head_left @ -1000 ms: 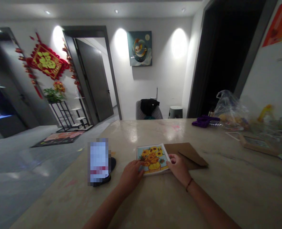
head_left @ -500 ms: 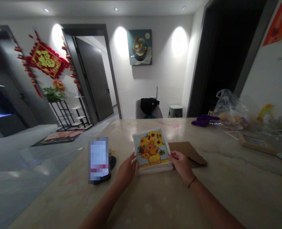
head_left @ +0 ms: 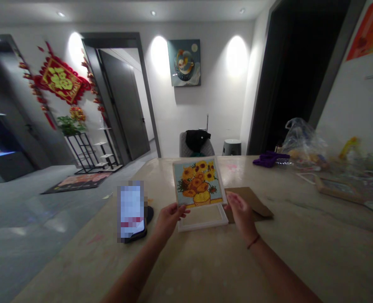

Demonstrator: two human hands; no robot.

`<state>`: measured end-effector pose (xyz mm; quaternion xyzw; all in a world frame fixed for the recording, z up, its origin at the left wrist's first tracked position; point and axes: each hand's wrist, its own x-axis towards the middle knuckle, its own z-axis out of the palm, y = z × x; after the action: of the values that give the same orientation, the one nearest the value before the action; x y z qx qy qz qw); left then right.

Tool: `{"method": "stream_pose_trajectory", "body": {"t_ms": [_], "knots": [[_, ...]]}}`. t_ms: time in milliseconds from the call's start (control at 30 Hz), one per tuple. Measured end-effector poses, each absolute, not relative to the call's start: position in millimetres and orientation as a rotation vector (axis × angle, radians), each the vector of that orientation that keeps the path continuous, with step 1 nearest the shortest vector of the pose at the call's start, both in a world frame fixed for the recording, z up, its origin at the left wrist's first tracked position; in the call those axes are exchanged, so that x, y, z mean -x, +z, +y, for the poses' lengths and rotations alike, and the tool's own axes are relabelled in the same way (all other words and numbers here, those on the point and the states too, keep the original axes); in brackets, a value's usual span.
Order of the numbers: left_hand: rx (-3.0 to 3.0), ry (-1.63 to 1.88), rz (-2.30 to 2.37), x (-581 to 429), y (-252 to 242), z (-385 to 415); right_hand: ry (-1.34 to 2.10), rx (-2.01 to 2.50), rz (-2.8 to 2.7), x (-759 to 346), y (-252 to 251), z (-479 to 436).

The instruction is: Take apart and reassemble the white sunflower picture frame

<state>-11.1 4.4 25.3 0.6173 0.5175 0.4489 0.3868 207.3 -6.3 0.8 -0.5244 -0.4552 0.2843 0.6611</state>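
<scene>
Holds the sunflower picture [head_left: 200, 185] raised and tilted above the pale table [head_left: 186, 269], taking it as the centre of the dial. Grips its edge near half past seven with the left hand [head_left: 166, 221], pinching the near corner between thumb and fingers. Grips it at about four o'clock with the right hand [head_left: 241, 212], bunching fingers at the other near corner. Has both hands apart, each clamped on the picture, and wears a thin dark cord [head_left: 254, 242] around the right wrist. Shows at six o'clock a white frame [head_left: 202, 227], lying on the table and partly hidden behind the picture. Has near four o'clock, beside the white frame and partly behind the right hand, a brown folded piece [head_left: 257, 206] lying flat. Has at eight o'clock an upright phone [head_left: 132, 210], blurred on its screen. Shows at three o'clock, well apart, a wooden frame [head_left: 341, 191]; at two, a purple cloth [head_left: 270, 159] and, farther out, a clear plastic bag [head_left: 303, 141]. Shows at twelve, beyond the table, a chair [head_left: 183, 145] draped with black cloth [head_left: 197, 139].
</scene>
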Motion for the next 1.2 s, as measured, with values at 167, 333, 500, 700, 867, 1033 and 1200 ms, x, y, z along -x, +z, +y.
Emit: {"method": "stream_pose_trajectory", "body": {"t_ms": [167,333,500,700,867,1033,1200], "knots": [[-1.515,1.153,1.308,7,28,-1,-0.148,1.216,-1.593,-205,5,-17],[-1.512,1.162,1.250,-5,25,-10,-0.548,1.284,-1.875,-200,4,-21],[-1.533,1.139,1.195,-12,23,-14,-0.598,1.299,-1.914,-201,4,-20],[-1.543,1.121,1.217,-18,19,-19,-0.583,1.188,-1.973,-192,-2,-19],[-1.721,1.135,1.260,-20,23,-22,-0.617,1.114,-1.996,-190,-6,-19],[-1.583,1.182,1.173,-10,31,-13,-0.533,1.105,-1.973,-190,-5,-21],[-1.394,1.193,1.185,-2,32,-8,-0.199,1.141,-1.843,-189,-2,-22]]}}
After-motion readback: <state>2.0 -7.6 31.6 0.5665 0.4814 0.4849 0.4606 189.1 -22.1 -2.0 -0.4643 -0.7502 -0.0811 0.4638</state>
